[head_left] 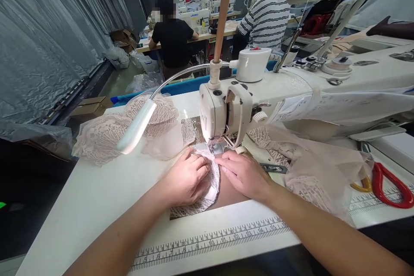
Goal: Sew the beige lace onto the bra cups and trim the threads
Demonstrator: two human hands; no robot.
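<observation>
A white sewing machine [223, 112] stands over the table, its needle area just beyond my hands. Beneath my left hand [190, 177] lies a pale lace piece [213, 185] with a curved edge; the hand rests on it, fingers bent and close together, tips near the presser foot. My right hand [242, 174] touches the lace's right edge with its fingertips, its index finger stretched toward the needle. Brown fabric [231, 192] lies under the lace and beside my right hand. Whether either hand pinches the cloth is hard to see.
Lace pieces [103, 136] lie at the left under a lamp [137, 127]. More sheer lace fabric [323, 164] is at the right, by red-handled scissors [377, 185]. A printed ruler [207, 243] runs along the front edge. Two people sit at machines beyond.
</observation>
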